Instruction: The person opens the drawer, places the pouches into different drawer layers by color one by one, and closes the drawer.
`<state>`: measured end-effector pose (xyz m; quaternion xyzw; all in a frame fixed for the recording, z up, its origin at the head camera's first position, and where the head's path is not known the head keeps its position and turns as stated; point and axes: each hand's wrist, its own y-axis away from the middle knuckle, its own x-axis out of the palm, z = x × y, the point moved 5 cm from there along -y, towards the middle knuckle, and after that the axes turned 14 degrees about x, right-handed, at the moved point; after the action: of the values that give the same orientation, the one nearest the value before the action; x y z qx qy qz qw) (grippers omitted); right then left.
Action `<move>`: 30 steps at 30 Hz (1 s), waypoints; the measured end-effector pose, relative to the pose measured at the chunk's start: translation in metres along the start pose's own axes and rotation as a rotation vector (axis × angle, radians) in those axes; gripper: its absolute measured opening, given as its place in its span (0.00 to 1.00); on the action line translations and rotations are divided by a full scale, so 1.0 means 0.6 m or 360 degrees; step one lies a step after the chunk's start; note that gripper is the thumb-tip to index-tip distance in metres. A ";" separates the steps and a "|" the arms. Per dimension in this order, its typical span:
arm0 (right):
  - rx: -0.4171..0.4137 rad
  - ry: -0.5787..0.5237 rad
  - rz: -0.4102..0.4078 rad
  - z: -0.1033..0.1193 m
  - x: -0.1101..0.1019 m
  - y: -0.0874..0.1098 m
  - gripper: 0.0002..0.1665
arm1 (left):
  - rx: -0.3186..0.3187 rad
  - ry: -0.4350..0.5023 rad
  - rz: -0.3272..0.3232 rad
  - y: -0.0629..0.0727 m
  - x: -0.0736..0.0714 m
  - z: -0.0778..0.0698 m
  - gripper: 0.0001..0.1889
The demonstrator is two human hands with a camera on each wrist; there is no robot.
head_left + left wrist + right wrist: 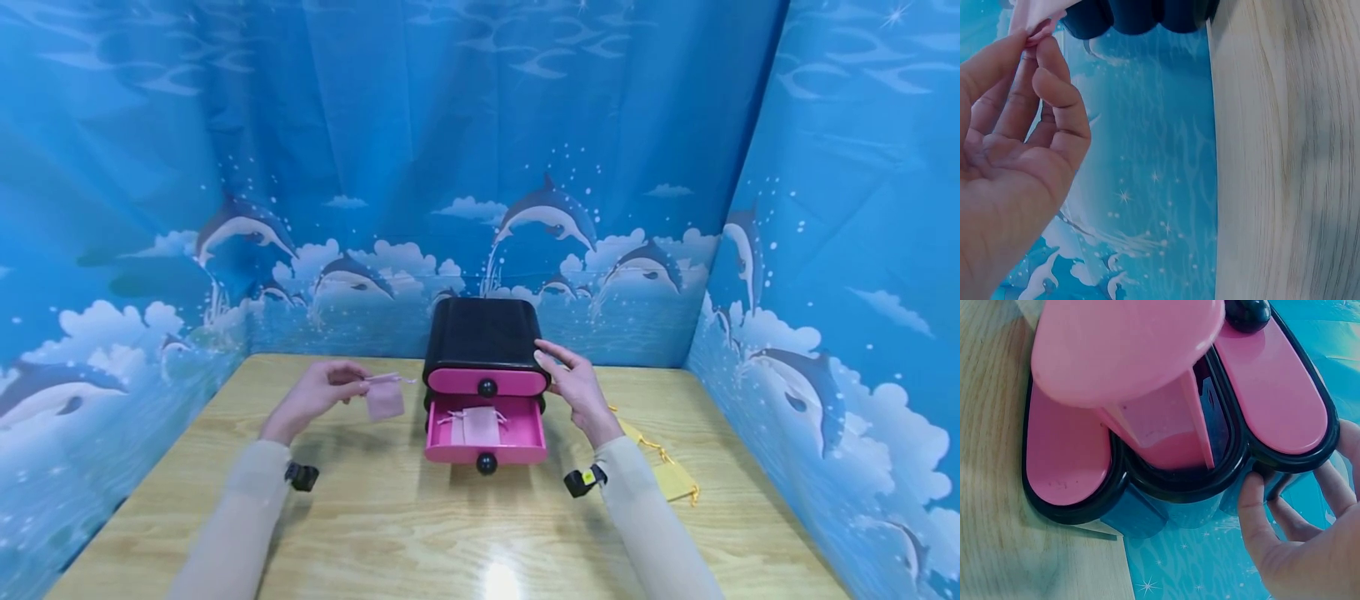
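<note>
From where I stand, a pale wood-grained tabletop [375, 517] meets a creased, slightly shiny backdrop [360, 150] printed with leaping dolphins and clouds. On it stands a glossy black cabinet [483, 329] of three stacked tiers with rounded ends, its smooth pink drawer fronts pill-shaped, with round black knobs [487, 388]. The middle drawer [450, 454] is pulled out, and soft, pale pink pouches [480, 425] with thin drawstrings lie flat inside. To its left, above the tabletop, hangs one more pink pouch [386, 400], small, squarish and limp, its cord sticking out at the top; the person's left grip [317, 396] pinches it by its gathered neck. The right grip [577, 387] holds the right end of the cabinet's top tier, while yellow pouches [675, 481] lie partly hidden beyond the right sleeve [652, 517]
</note>
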<state>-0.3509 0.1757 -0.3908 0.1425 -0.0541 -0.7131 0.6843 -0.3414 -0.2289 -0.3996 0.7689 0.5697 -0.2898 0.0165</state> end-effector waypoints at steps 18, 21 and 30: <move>0.0001 -0.0007 0.0011 -0.001 0.001 -0.001 0.28 | 0.0027 0.0107 -0.0011 -0.002 0.012 -0.027 0.15; 0.0004 -0.0005 0.0005 -0.001 0.000 -0.001 0.29 | 0.0040 0.0112 -0.0016 -0.003 0.016 -0.031 0.15; -0.0007 -0.0008 0.0007 -0.001 0.001 0.000 0.28 | 0.0096 0.0152 0.0006 -0.007 0.037 -0.040 0.15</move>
<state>-0.3509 0.1754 -0.3915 0.1390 -0.0546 -0.7120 0.6861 -0.3307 -0.1997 -0.3886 0.7830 0.5595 -0.2699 -0.0335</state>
